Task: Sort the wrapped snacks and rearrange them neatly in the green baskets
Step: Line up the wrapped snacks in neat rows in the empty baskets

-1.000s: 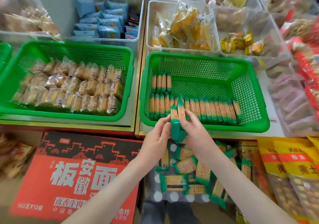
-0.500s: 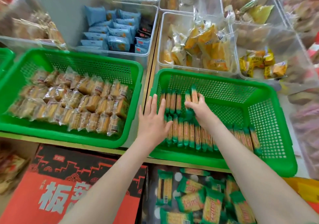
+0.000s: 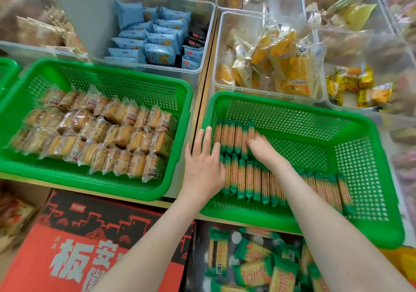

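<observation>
There is only one view, from a wide-angle camera worn on the person's head. It faces forward and steeply down, from near. The left hand (image 3: 202,167) and right hand (image 3: 263,149) are close to the middle of the view; the left green basket (image 3: 112,82) and the right green basket (image 3: 292,116) fill almost its width.

The red carton (image 3: 67,242) bears large pale characters "板安" (lower row cut off); the snack wrappers' (image 3: 248,179) print is blurred.
</observation>
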Demonstrator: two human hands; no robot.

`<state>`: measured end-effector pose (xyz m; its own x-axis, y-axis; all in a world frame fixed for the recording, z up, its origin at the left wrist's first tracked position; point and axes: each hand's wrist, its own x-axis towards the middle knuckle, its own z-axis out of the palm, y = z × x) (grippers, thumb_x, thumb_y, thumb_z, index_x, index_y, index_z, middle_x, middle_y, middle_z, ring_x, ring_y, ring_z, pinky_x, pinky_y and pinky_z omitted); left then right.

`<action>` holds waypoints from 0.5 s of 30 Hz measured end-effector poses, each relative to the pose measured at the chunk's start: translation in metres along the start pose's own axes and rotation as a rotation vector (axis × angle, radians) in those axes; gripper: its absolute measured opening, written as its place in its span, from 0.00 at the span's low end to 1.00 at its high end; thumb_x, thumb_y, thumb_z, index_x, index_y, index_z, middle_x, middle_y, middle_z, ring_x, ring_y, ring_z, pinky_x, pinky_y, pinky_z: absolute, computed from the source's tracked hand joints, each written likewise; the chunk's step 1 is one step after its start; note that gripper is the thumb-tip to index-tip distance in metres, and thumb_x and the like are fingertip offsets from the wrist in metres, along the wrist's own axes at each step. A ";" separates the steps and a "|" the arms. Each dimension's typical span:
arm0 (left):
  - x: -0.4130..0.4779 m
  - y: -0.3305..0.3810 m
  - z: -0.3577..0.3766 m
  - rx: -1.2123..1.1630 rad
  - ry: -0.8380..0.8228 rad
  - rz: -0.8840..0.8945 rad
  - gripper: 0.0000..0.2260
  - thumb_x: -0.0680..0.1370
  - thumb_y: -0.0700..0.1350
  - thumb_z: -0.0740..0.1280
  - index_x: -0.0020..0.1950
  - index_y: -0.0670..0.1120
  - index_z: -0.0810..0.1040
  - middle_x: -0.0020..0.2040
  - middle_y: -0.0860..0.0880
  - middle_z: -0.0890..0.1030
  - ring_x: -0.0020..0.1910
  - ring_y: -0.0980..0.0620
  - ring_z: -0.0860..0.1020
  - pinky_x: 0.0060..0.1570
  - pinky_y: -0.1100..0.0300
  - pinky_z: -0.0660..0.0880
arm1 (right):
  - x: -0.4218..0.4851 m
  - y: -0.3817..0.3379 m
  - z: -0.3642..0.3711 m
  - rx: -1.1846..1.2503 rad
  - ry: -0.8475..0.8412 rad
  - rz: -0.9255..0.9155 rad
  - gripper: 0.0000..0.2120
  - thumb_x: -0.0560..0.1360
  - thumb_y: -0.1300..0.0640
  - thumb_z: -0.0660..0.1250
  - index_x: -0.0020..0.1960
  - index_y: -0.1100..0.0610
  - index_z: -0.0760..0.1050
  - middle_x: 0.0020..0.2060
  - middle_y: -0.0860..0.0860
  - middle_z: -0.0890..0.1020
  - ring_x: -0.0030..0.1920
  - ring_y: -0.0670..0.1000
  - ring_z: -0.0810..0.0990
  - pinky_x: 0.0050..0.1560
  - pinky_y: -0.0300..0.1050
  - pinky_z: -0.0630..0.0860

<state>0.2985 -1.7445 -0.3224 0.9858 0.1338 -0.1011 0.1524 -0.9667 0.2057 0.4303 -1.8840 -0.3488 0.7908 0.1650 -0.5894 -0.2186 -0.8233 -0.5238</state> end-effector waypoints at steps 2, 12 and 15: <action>0.000 0.001 -0.002 0.008 -0.013 -0.003 0.25 0.78 0.52 0.59 0.75 0.47 0.63 0.79 0.43 0.43 0.77 0.44 0.39 0.73 0.41 0.45 | -0.010 0.000 0.001 -0.046 -0.028 0.017 0.28 0.84 0.51 0.48 0.78 0.61 0.41 0.77 0.61 0.53 0.73 0.61 0.61 0.71 0.52 0.60; -0.007 0.001 -0.004 -0.152 0.133 -0.006 0.20 0.77 0.50 0.62 0.68 0.46 0.73 0.77 0.42 0.57 0.77 0.44 0.50 0.73 0.40 0.42 | -0.089 0.013 0.009 -0.240 0.197 -0.265 0.26 0.83 0.50 0.52 0.78 0.58 0.51 0.75 0.55 0.62 0.74 0.55 0.59 0.73 0.52 0.54; -0.016 0.000 -0.005 -0.269 0.274 -0.013 0.15 0.76 0.45 0.63 0.60 0.44 0.80 0.71 0.39 0.70 0.74 0.41 0.62 0.73 0.37 0.49 | -0.154 0.035 0.010 0.059 0.220 -0.485 0.20 0.82 0.62 0.56 0.73 0.56 0.64 0.68 0.52 0.71 0.68 0.47 0.67 0.68 0.35 0.60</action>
<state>0.2831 -1.7458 -0.3155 0.9604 0.2342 0.1512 0.1419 -0.8775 0.4582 0.2952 -1.9325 -0.2826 0.9088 0.3961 -0.1312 0.1753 -0.6477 -0.7415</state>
